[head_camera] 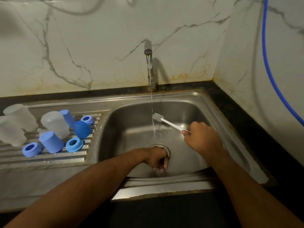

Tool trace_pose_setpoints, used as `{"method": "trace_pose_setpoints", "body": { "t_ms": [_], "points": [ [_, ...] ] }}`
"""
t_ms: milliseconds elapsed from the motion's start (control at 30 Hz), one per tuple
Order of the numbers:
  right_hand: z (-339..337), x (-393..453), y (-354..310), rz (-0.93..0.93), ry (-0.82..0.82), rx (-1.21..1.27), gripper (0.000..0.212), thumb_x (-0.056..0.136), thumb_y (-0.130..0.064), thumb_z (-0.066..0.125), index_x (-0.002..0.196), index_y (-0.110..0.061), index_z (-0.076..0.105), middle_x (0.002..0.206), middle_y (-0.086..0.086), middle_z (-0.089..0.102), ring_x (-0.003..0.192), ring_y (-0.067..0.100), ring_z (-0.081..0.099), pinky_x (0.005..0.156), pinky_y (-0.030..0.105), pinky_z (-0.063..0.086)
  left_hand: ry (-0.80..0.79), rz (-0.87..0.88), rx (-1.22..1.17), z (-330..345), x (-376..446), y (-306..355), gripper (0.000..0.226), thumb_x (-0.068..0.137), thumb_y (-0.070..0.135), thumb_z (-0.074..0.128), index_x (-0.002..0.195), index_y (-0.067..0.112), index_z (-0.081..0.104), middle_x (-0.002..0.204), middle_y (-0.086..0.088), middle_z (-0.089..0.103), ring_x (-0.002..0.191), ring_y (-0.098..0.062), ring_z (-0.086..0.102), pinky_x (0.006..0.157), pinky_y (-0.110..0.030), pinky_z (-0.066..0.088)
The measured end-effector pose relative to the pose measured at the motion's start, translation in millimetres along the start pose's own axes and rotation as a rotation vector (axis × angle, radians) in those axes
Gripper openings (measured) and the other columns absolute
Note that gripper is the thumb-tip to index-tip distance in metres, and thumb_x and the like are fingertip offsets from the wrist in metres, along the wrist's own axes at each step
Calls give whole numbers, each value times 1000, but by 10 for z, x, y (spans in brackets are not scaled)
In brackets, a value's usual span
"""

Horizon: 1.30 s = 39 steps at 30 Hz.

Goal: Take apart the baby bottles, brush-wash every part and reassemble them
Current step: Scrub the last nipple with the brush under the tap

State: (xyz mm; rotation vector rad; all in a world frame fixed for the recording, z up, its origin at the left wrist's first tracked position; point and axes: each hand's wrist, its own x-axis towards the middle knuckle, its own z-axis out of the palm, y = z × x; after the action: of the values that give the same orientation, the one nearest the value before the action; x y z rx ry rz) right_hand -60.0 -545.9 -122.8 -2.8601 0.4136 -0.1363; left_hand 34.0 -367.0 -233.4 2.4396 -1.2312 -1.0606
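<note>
three blue rings point(74, 144) crowd the drainboard point(49, 155); right hand point(203, 137) grips brush point(166, 121), left hand point(157, 159) curled, contents unclear.

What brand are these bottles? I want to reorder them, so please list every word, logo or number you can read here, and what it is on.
None can be read.
Frosted bottle bodies on the drainboard: no print or scale marks visible; too blurred to tell.
Blue caps and rings: no lettering shows.
White brush, tap: no label visible.

steel sink point(194, 102); frosted plastic bottles point(55, 123)
</note>
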Motion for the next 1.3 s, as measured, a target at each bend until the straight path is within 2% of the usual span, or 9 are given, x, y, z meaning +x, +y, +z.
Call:
{"method": "trace_pose_setpoints", "body": {
  "t_ms": [133,267,400,500,667,800,967,1133,1300],
  "points": [
    [-1,-16,6,8,-8,-2,34,103,-44,52,104,-13,66,86,3,57,79,23,56,71,32,44,162,-56,-30,-100,-23,-15,19,87,-6,65,101,6,74,96,-11,74,80,-20,71,81,-35,61],
    [-20,-30,10,16,3,1,35,104,-44,51,112,-13,65,102,7,66,94,26,65,72,32,43,522,-151,75,-390,-64,-72,15,82,4,74,95,10,78,96,-5,77,87,-16,71,82,-25,55],
    [-34,-47,-12,16,-9,-5,36,104,-43,50,116,-13,65,112,9,67,103,30,66,74,32,42,905,-335,-157,-673,-132,-230,8,84,9,77,88,16,78,83,0,75,78,-13,71,82,-32,60],
    [-37,-74,-11,9,-15,-18,35,105,-42,49,115,-13,65,112,9,67,102,29,65,75,33,43,1064,-403,-341,-747,-132,-336,19,82,11,81,73,26,72,77,6,71,77,-11,71,84,-34,61],
    [-78,-54,2,8,-1,-39,35,105,-42,48,116,-14,65,112,8,67,103,28,66,74,31,41,1157,-364,-565,-771,-63,-337,25,79,4,82,69,24,72,77,1,74,77,-15,73,82,-36,62],
    [-85,-37,-14,8,10,-48,35,106,-42,47,114,-13,64,110,7,67,100,27,66,72,31,40,1218,-380,-902,-792,-32,-300,16,80,-7,77,82,9,75,82,-10,73,66,-15,69,65,-22,61],
    [-88,-18,32,0,35,-42,35,106,-42,46,114,-13,64,108,6,66,98,25,65,71,29,39,1108,-289,-1392,-753,51,-246,21,96,-9,51,86,-5,69,62,-13,64,56,-20,60,58,-26,58],
    [-46,26,51,-1,59,-30,36,106,-43,46,111,-13,65,103,6,66,88,22,61,70,29,40,1020,-254,-1658,-811,47,-217,26,97,-12,40,94,-5,65,70,-12,60,57,-17,56,52,-23,56],
    [-2,24,65,6,66,-1,36,105,-44,47,110,-13,66,103,6,65,94,25,63,70,29,40,973,-194,-1794,-826,20,-164,35,96,-16,39,71,1,57,70,-12,56,65,-19,59,64,-29,63]
  ]
}}
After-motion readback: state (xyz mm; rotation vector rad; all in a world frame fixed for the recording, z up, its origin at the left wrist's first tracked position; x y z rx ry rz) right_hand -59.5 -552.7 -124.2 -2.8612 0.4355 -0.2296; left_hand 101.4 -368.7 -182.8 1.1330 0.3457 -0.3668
